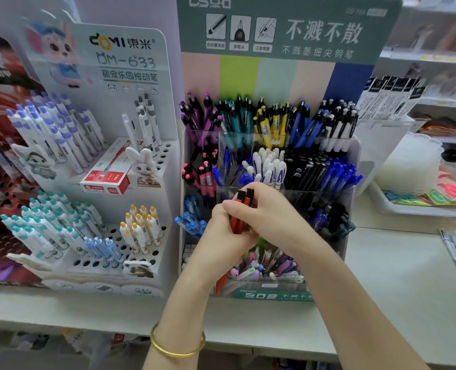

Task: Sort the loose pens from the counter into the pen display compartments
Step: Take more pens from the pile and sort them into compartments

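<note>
The left hand (223, 231) and right hand (268, 212) both curl round the red pens (239, 212); they stand upright, black tops up, just in front of the pen display (272, 294).

A slim gold bangle (175, 353) rings the wrist below the left hand (223, 236). Both forearms (341, 297) are bare.
</note>
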Available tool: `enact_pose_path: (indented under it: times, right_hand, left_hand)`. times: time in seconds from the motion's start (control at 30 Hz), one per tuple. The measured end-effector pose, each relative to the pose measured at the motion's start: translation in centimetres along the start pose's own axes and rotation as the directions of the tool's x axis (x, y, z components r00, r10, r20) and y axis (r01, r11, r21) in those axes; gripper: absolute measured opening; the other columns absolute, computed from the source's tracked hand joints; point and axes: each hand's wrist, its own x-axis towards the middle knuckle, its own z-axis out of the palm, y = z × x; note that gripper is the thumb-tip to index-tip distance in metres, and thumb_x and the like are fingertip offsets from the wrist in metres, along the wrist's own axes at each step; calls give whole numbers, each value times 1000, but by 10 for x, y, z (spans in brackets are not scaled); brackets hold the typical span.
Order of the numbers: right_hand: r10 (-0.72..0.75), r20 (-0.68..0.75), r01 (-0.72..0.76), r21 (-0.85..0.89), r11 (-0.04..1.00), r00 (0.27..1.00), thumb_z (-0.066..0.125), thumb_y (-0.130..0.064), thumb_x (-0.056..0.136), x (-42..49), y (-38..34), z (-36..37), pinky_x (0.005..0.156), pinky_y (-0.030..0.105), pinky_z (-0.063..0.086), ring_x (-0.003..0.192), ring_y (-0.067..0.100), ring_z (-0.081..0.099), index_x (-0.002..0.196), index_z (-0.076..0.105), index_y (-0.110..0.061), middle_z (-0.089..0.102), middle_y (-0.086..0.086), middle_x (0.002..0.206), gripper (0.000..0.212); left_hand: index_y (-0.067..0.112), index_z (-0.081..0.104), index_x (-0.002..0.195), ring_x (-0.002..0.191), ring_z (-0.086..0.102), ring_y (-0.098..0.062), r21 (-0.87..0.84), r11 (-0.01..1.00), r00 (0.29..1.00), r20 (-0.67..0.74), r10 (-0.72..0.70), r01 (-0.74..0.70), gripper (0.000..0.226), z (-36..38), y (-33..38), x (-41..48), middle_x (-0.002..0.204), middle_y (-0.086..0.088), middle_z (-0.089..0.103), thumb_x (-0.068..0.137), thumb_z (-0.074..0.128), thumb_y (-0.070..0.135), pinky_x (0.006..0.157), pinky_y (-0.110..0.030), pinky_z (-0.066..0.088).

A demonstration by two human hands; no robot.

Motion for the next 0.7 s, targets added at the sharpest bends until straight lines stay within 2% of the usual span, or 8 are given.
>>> enact_pose_path:
  times: [0.13, 0.23, 0.33, 0.4, 0.43, 0.5, 0.57, 0.7]
  right_hand:
    - [-7, -54, 12, 94, 996, 999, 57, -15, 88, 3, 2, -7, 47, 22, 35, 46, 8, 42, 85, 58, 5, 47, 1, 56, 20]
    - [5, -86, 12, 189, 982, 996, 56, -11, 90, 2, 3, -15, 37, 18, 33, 34, 7, 40, 88, 62, 0, 49, 3, 48, 12]
    - [-22, -98, 42, 205, 978, 995, 58, -15, 92, 4, 4, -21, 36, 23, 37, 36, 14, 43, 91, 63, -5, 55, 7, 51, 11]
    - [-45, -87, 63, 213, 975, 995, 56, -17, 94, 4, 1, -27, 37, 23, 39, 40, 18, 46, 93, 62, -9, 57, 9, 56, 10]
    - [-53, -105, 75, 219, 973, 993, 55, -17, 95, 5, -2, -32, 37, 22, 40, 41, 15, 47, 93, 60, -12, 58, 7, 58, 8]
    - [-47, -242, 114, 269, 956, 969, 51, -15, 97, 10, -9, -47, 39, 19, 38, 42, 8, 46, 91, 57, -16, 55, 0, 61, 8]
    - [-56, -462, 208, 284, 936, 885, 47, -13, 97, 22, -15, -68, 45, 19, 38, 47, 6, 45, 88, 53, -19, 50, -3, 65, 13]
    - [-165, -761, 354, 90, 931, 627, 46, -9, 95, 43, -21, -101, 58, 24, 42, 58, 4, 46, 86, 51, -22, 48, -9, 70, 16]
  left_hand:
    - [25, 41, 106, 56, 50, -8, 1, 999, 999, -23, -41, 41, 34, 3, 2, 4, 80, -3, 54, 86, 65, 10, 50, -22, 41]
    - [23, 40, 110, 61, 50, -10, -2, 1000, 1000, 3, -27, 27, 36, 4, 8, 4, 83, -4, 54, 86, 62, 8, 54, -24, 43]
    - [18, 38, 118, 60, 49, -11, -60, 998, 999, 22, -28, 29, 45, 5, 14, 7, 79, -4, 53, 79, 60, 11, 57, -29, 42]
    - [15, 38, 123, 59, 51, -12, -109, 994, 999, 33, -4, 7, 46, 4, 21, 10, 75, -4, 55, 83, 60, 6, 57, -30, 43]
    - [14, 39, 124, 63, 56, -12, -128, 992, 999, 36, 14, -10, 44, 3, 26, 12, 80, -5, 58, 87, 59, 3, 59, -29, 47]
    - [18, 43, 124, 81, 66, -13, -167, 985, 999, 17, 49, -46, 38, 0, 33, 15, 101, -2, 62, 91, 59, 7, 73, -32, 55]
    - [21, 46, 123, 98, 65, -12, -184, 980, 996, -50, 73, -81, 32, -5, 37, 19, 112, 1, 60, 94, 56, 13, 88, -36, 55]
    - [19, 53, 116, 109, 62, -17, -242, 962, 979, -187, 82, -127, 23, -6, 42, 28, 113, -3, 63, 94, 55, 12, 91, -39, 54]
